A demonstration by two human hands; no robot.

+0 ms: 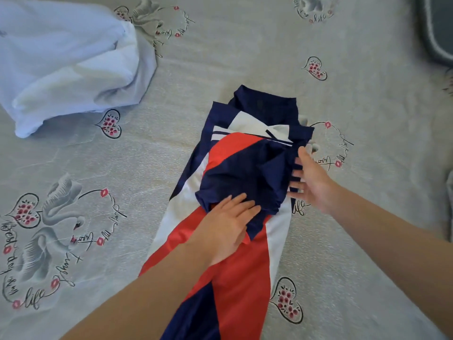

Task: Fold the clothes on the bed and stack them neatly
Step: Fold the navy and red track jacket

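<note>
On the bed, a jersey half folded under two flat hands.

Across the grey swan-and-heart bedsheet (245,45) a navy, red and white jersey (235,261) lies lengthwise at centre, sleeves folded inward; a crumpled pale-blue garment (66,62) sits well apart at upper left. Left hand (225,229) presses flat on the jersey's middle, fingers straight; right hand (311,180), fingers spread and gripping nothing, touches its right edge.

Bare stretches of the grey swan-and-heart printed bedsheet (220,57) lie open on both sides of the long navy, red and white folded garment (247,168) in the middle. A crumpled white cloth heap (68,62) fills the far left corner; a dark grey rounded object (438,28) blocks the far right corner
</note>
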